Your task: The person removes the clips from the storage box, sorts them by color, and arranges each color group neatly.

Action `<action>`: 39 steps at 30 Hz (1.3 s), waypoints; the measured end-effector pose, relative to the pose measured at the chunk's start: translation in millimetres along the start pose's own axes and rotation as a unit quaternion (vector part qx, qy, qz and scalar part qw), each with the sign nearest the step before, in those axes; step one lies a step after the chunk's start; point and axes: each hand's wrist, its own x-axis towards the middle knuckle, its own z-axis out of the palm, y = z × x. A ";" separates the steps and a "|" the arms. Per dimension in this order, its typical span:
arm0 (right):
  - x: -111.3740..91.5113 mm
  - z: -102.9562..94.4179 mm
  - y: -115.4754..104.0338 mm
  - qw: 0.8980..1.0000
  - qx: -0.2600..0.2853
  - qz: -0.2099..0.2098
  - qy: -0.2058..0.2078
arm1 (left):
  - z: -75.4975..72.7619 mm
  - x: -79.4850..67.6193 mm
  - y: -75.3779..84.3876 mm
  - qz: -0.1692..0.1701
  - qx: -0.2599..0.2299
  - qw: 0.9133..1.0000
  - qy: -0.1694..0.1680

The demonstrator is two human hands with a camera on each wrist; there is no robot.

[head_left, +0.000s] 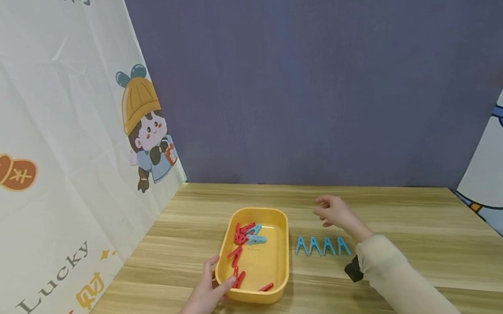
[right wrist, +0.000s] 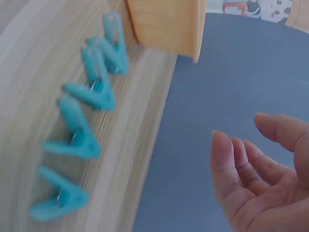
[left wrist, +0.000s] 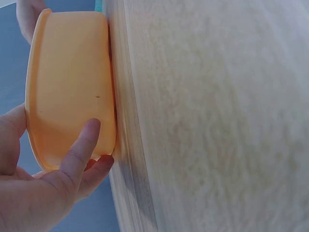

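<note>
A yellow plastic basin (head_left: 278, 253) stands on the table, with red clothespins (head_left: 237, 254) and light blue clothespins (head_left: 256, 238) lying inside. My left hand (head_left: 208, 292) holds its near left corner, thumb over the rim and fingers against the outer wall (left wrist: 72, 87). To the right of the basin, several blue clothespins (head_left: 327, 245) lie in a row, pointed ends away from me. My right hand (head_left: 334, 212) hovers just beyond this row, fingers loosely bent and nothing between them; the right wrist view shows the bare palm (right wrist: 265, 183) apart from the clothespins.
The wood-grain table (head_left: 418, 242) runs back to a dark blue-grey panel (head_left: 308, 83). A white printed curtain (head_left: 55, 143) borders the left side, and another printed sheet (head_left: 492, 172) hangs at the right. A black band (head_left: 353, 269) sits on the right wrist.
</note>
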 end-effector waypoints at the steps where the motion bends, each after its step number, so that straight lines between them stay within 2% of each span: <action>1: 0.7 1.9 -2.2 1.000 0.002 0.000 -0.001 | 0.2 0.0 0.1 0.000 0.000 1.000 -0.001; 17: 12.4 37.2 -29.0 0.999 0.032 -0.025 -0.021 | -0.3 1.5 -1.8 0.001 0.003 1.000 0.001; 30: 13.7 67.6 -46.5 0.998 0.042 -0.018 -0.041 | -0.3 1.2 -1.0 0.004 0.002 1.000 0.001; 39: 13.3 90.7 -48.8 0.997 0.043 -0.011 -0.065 | -0.3 0.5 -1.2 0.011 -0.001 1.000 0.000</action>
